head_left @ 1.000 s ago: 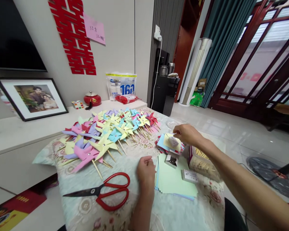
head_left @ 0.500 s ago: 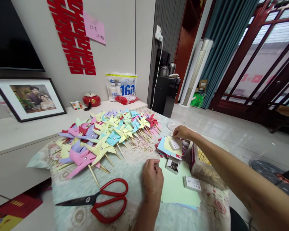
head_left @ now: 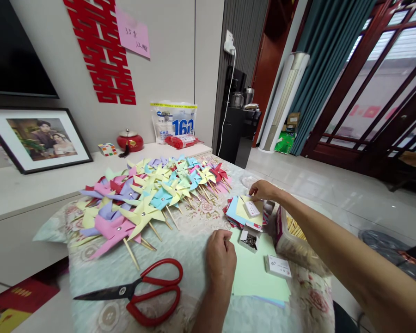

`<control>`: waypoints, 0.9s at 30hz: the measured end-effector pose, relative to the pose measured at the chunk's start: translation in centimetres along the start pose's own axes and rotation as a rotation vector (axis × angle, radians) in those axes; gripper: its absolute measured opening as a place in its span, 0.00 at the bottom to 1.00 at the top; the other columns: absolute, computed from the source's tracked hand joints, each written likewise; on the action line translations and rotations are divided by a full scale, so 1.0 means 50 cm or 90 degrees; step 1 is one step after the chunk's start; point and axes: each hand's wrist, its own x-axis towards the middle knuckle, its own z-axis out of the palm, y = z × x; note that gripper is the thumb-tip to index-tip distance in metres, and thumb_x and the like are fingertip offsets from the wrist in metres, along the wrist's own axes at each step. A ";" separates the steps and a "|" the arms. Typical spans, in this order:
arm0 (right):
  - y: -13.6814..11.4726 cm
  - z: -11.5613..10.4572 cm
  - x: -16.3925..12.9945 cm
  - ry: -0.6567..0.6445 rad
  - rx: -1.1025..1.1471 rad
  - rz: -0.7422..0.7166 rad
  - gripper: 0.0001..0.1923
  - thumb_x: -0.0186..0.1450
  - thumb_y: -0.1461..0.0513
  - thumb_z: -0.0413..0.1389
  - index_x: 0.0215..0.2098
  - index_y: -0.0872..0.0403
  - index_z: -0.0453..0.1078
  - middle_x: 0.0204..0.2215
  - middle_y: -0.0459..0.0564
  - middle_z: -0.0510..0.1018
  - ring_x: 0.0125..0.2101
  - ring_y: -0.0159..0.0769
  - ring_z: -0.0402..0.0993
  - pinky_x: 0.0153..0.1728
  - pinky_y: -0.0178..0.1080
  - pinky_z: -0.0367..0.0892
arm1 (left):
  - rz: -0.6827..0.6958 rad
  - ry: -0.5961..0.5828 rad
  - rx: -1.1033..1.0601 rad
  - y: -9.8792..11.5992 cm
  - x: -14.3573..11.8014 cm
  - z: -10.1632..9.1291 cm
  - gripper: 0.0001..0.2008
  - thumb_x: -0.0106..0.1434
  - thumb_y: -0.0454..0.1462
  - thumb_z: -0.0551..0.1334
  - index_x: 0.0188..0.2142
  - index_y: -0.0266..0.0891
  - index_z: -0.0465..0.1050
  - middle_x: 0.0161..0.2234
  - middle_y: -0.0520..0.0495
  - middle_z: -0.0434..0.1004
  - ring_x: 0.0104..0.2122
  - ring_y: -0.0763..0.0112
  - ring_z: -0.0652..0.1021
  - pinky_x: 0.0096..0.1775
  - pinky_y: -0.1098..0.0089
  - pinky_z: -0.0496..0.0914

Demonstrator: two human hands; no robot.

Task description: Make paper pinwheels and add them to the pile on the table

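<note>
Pale floral cloth [head_left: 194,277] covers a table where a person works with two bare hands; the right arm stretches in from the lower right, across the view of a clear tub of wooden sticks [head_left: 294,247], and the right hand [head_left: 262,190] bends down at the far edge of a stack of small coloured papers [head_left: 233,212], fingers partly curled; whether they grip anything cannot be told; the left hand [head_left: 222,256] rests loosely curled beside larger pale-green sheets [head_left: 253,282], its palm hidden, so its hold cannot be told either.

A white box [head_left: 252,209] lies on the small stack; just nearer, an opened box of metal fasteners [head_left: 250,239] and another white box [head_left: 278,267] sit on the green sheets; finished paper pinwheels [head_left: 159,187] crowd the table's far left; red-handled scissors [head_left: 131,291] lie nearer, blades pointing left; patterned cloth stretches between pinwheels and left hand; the tub stands near the table's right edge, tiled floor beyond.

A plastic bag [head_left: 173,121] behind reads "160" in blue; a pink note [head_left: 133,33] shows a handwritten "35", then characters hard to make out; red wall cut-outs [head_left: 106,60] repeat the double-happiness character; the print on the white boxes is too small to read.
</note>
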 end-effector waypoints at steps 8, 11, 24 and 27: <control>0.003 -0.002 -0.007 0.012 -0.002 -0.010 0.11 0.63 0.64 0.63 0.45 0.55 0.76 0.43 0.50 0.81 0.43 0.38 0.77 0.44 0.37 0.71 | -0.009 -0.019 -0.006 0.001 0.001 -0.002 0.15 0.54 0.22 0.54 0.32 0.40 0.72 0.34 0.45 0.78 0.37 0.62 0.78 0.41 0.65 0.70; 0.004 0.006 -0.007 -0.029 0.002 0.001 0.14 0.69 0.58 0.58 0.50 0.56 0.72 0.50 0.52 0.76 0.46 0.42 0.75 0.45 0.46 0.74 | -0.011 -0.024 -0.003 0.001 0.001 -0.003 0.15 0.54 0.22 0.54 0.32 0.40 0.72 0.33 0.45 0.78 0.37 0.62 0.78 0.41 0.65 0.69; 0.010 0.009 -0.004 -0.076 0.009 0.034 0.16 0.70 0.57 0.57 0.53 0.55 0.70 0.52 0.53 0.74 0.47 0.43 0.75 0.46 0.48 0.74 | -0.022 -0.040 0.008 0.005 0.003 -0.004 0.15 0.54 0.22 0.54 0.33 0.40 0.72 0.34 0.44 0.78 0.38 0.62 0.78 0.42 0.65 0.69; 0.011 0.009 -0.006 -0.064 0.023 0.027 0.15 0.70 0.57 0.57 0.52 0.55 0.70 0.51 0.53 0.75 0.46 0.42 0.75 0.46 0.48 0.74 | -0.023 -0.040 0.010 0.004 0.002 -0.004 0.15 0.54 0.22 0.54 0.32 0.40 0.72 0.34 0.45 0.78 0.38 0.62 0.78 0.42 0.65 0.69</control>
